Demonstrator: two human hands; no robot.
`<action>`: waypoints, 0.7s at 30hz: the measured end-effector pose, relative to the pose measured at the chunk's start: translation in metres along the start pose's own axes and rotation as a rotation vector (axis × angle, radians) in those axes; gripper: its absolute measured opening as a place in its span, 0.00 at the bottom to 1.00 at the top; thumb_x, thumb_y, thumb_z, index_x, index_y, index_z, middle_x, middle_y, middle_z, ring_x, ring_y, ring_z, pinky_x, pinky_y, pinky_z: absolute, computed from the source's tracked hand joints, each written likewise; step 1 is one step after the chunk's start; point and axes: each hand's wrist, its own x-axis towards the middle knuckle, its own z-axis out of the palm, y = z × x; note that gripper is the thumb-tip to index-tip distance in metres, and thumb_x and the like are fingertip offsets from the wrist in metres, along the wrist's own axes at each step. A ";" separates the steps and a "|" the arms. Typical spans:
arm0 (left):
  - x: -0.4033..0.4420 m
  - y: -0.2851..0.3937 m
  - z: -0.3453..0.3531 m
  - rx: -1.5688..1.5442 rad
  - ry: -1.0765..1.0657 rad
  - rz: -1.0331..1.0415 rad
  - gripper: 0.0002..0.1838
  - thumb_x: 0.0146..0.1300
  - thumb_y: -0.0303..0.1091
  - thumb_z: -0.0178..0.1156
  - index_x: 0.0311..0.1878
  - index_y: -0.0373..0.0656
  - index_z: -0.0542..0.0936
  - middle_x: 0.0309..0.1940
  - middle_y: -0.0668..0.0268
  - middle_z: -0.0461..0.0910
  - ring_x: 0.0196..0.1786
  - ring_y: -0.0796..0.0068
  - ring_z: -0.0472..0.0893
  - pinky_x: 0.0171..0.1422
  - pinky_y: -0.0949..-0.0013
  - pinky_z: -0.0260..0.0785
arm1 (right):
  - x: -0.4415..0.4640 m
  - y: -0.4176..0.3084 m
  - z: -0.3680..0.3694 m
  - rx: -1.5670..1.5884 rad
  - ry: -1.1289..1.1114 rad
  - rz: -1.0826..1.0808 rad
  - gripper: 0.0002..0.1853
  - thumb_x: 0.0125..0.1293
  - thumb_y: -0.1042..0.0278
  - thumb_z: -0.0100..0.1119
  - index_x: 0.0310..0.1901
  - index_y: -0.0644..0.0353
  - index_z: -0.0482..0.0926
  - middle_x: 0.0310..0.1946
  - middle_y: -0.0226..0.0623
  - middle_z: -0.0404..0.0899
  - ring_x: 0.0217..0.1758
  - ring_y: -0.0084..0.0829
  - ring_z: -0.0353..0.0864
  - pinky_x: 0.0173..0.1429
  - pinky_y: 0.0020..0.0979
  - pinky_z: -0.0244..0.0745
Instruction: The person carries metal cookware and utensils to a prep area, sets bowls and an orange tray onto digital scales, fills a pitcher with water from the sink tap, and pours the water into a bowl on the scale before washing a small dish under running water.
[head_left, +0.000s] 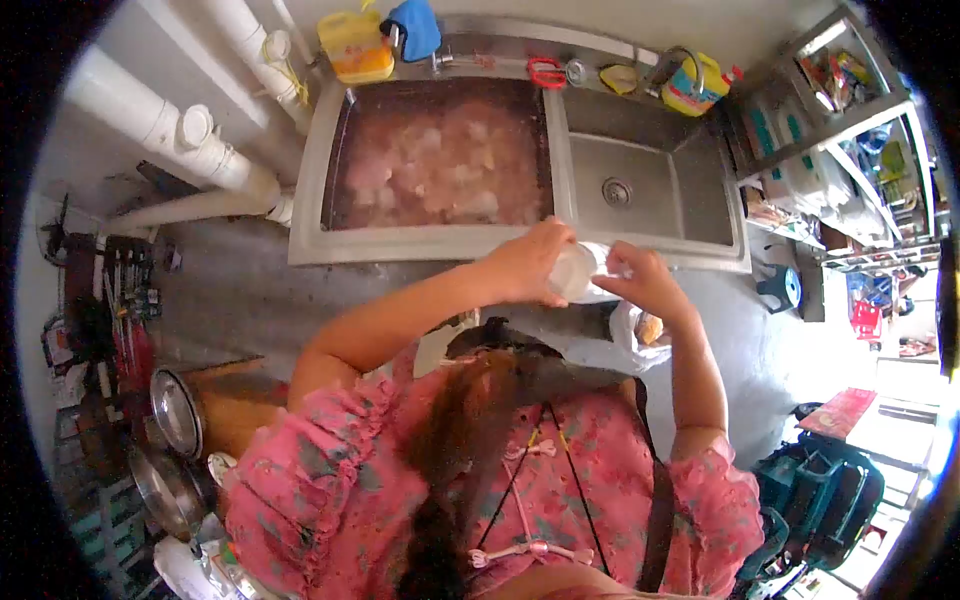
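My left hand (pixel 530 263) is closed around the side of a white, round, cup-like container (pixel 573 272), held just in front of the sink's front edge. On the other side, my right hand (pixel 645 283) has its fingers bent and pressed at the container's right end, where some whitish material shows. What exactly those fingers pinch is too blurred to tell. Beyond my hands, the left sink basin (pixel 335 215) holds reddish, cloudy water with many pale pink lumps that look like raw meat. The right basin (pixel 625 165) shows bare metal and a drain.
Red-handled scissors (pixel 545 72) lie on the sink's back ledge near a faucet (pixel 690 62). Yellow jugs (pixel 357 50) (pixel 695 88) stand at both back corners, a blue cloth (pixel 412 30) beside one. White pipes (pixel 165 135) run at left; a metal rack (pixel 840 130) stands right. A lined bin (pixel 640 335) sits below.
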 end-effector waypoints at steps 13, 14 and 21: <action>0.172 -0.047 0.000 -0.032 -0.009 -0.052 0.37 0.29 0.42 0.71 0.41 0.37 0.61 0.41 0.55 0.61 0.47 0.56 0.64 0.48 0.63 0.62 | 0.097 0.099 -0.109 -0.091 -0.102 0.025 0.14 0.45 0.65 0.63 0.25 0.64 0.68 0.19 0.39 0.71 0.22 0.30 0.70 0.29 0.30 0.66; 0.184 -0.048 0.007 -0.019 0.018 -0.062 0.37 0.29 0.43 0.71 0.41 0.36 0.61 0.41 0.55 0.61 0.48 0.56 0.64 0.49 0.63 0.62 | 0.102 0.114 -0.118 -0.074 -0.118 0.016 0.14 0.45 0.65 0.63 0.25 0.64 0.68 0.19 0.38 0.70 0.22 0.29 0.70 0.29 0.29 0.65; 0.279 -0.048 0.043 0.001 0.052 -0.266 0.37 0.27 0.41 0.71 0.41 0.37 0.62 0.44 0.55 0.61 0.52 0.56 0.61 0.52 0.62 0.62 | 0.139 0.207 -0.181 -0.067 -0.218 -0.037 0.13 0.47 0.65 0.62 0.26 0.63 0.69 0.18 0.38 0.70 0.21 0.27 0.68 0.29 0.28 0.65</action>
